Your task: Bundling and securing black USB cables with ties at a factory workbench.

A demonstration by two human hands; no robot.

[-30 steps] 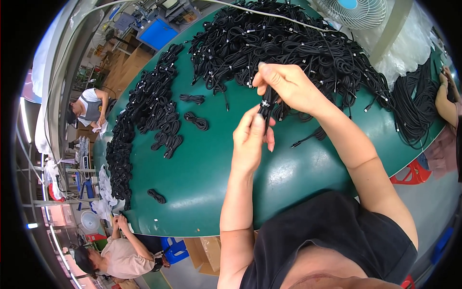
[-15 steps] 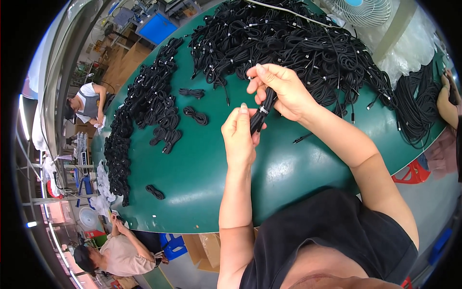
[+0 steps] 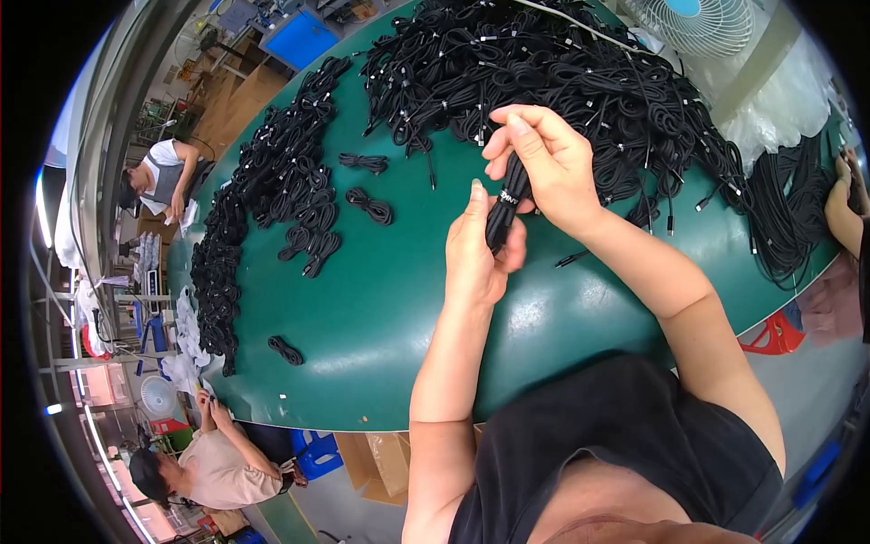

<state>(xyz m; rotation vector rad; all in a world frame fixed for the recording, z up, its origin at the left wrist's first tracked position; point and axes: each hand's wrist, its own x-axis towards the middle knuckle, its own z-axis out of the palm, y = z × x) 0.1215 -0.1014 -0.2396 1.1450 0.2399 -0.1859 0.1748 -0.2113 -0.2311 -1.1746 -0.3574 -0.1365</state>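
A black cable (image 3: 500, 220), coiled into a narrow bundle with a pale tie round its middle, is held upright over the green table. My left hand (image 3: 473, 249) grips its lower part, thumb along the side. Around the upper end curl the fingers of my right hand (image 3: 564, 172), with thumb and forefinger close together at the top; what lies between those tips is hidden. Beyond my hands spreads a large heap of black cables (image 3: 544, 77) with metal plugs. Loose tied bundles (image 3: 370, 207) lie left of my hands.
A long row of bundled cables (image 3: 217, 272) lines the left side of the green table (image 3: 362, 317). One cable bundle (image 3: 285, 350) lies apart near the front left. A fan (image 3: 702, 23) and clear plastic bags (image 3: 770, 104) stand at the back right. Other people work at left and right.
Both hands have shifted slightly right with the cable bundle. My right hand has closed in over its upper end, and the left has turned a little around it.
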